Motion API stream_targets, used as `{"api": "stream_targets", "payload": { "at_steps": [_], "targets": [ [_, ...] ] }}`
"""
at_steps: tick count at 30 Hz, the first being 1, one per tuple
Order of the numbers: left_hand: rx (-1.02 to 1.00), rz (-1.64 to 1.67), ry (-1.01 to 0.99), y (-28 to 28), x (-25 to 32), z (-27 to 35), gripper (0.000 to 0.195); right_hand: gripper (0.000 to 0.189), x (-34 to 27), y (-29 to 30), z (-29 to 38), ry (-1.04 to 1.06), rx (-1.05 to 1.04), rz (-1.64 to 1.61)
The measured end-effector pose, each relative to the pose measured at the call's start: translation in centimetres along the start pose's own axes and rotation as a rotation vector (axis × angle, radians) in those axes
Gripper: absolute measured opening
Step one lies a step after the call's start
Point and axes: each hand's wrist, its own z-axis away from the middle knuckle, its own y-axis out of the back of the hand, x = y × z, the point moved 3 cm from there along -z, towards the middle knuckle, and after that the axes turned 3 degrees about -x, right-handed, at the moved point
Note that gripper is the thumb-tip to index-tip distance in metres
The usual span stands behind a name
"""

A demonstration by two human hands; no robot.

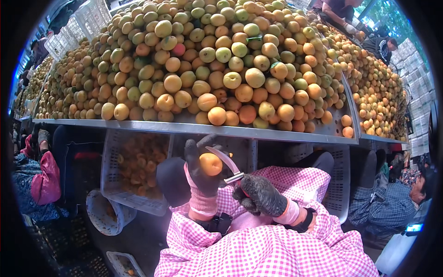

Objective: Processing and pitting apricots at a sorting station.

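On the gloved palm of my left hand [202, 181] rests one orange apricot [210, 164], with the fingers spread around it. My right hand [261, 195], in a black coated glove, grips a curved knife [226, 160] by its handle. The hooked blade points up and left, with its tip close above the apricot. Whether blade and fruit touch, I cannot tell. Both hands are over my lap, below the metal edge [193, 128] of a sorting table. Heaped on that table is a large pile of apricots [207, 69], green to orange.
Left of my knee, a plastic crate [107, 166] holds halved apricots [142, 166]. A white bucket [119, 214] stands beside it. Another crate [341, 187] is at my right. Co-workers sit on both sides, one in a checked shirt [387, 204]. Stacked crates [415, 100] rise at far right.
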Motion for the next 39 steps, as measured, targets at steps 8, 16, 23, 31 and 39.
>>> {"api": "stream_targets", "payload": {
  "at_steps": [8,16,23,31,39],
  "targets": [
    [-0.213,-0.584,-0.506,-5.4,4.4,1.6,0.056,0.024,-3.4,2.3,2.1,-0.273,0.038,0.426],
    [-0.399,-0.225,-0.026,-9.6,4.9,3.0,0.069,0.024,-4.9,6.0,4.3,-0.035,-0.014,0.612],
    [-0.302,-0.184,-0.142,-12.9,3.6,3.6,0.063,0.023,-3.2,7.2,6.0,0.058,0.311,0.306],
    [-0.591,-0.16,0.245,-14.5,4.3,4.7,0.068,0.023,-3.8,9.1,7.9,-0.15,0.529,0.29],
    [-0.573,-0.416,0.059,-15.3,4.2,4.8,0.066,0.02,-4.7,9.5,8.3,-0.193,0.566,-0.012]
  ]
}}
